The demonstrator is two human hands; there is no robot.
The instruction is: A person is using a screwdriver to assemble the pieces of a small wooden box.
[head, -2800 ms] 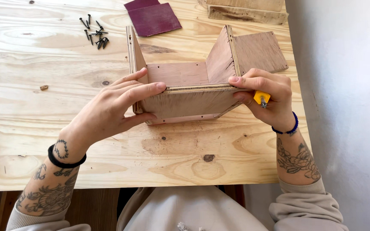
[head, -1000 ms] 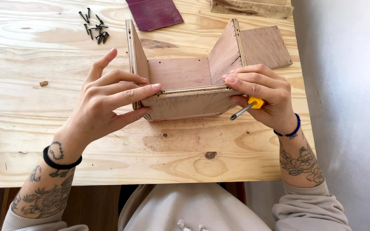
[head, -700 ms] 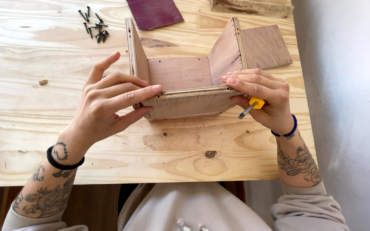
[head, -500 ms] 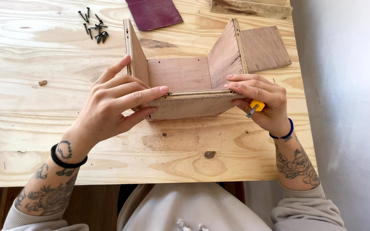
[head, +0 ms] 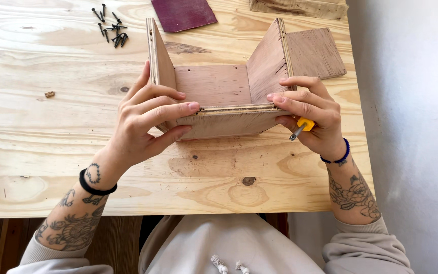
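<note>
My left hand clamps plywood box front panel flush | right hand pinches its other corner, yellow screwdriver tucked in palm | box on table, near edge, steadied.

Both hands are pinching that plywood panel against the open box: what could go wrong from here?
The front panel looks held only by fingers, so it may slip off the box edge. The right hand also holds a yellow-handled screwdriver, weakening its pinch. The loose screws lie far from the left hand; reaching them would free the panel.
</note>
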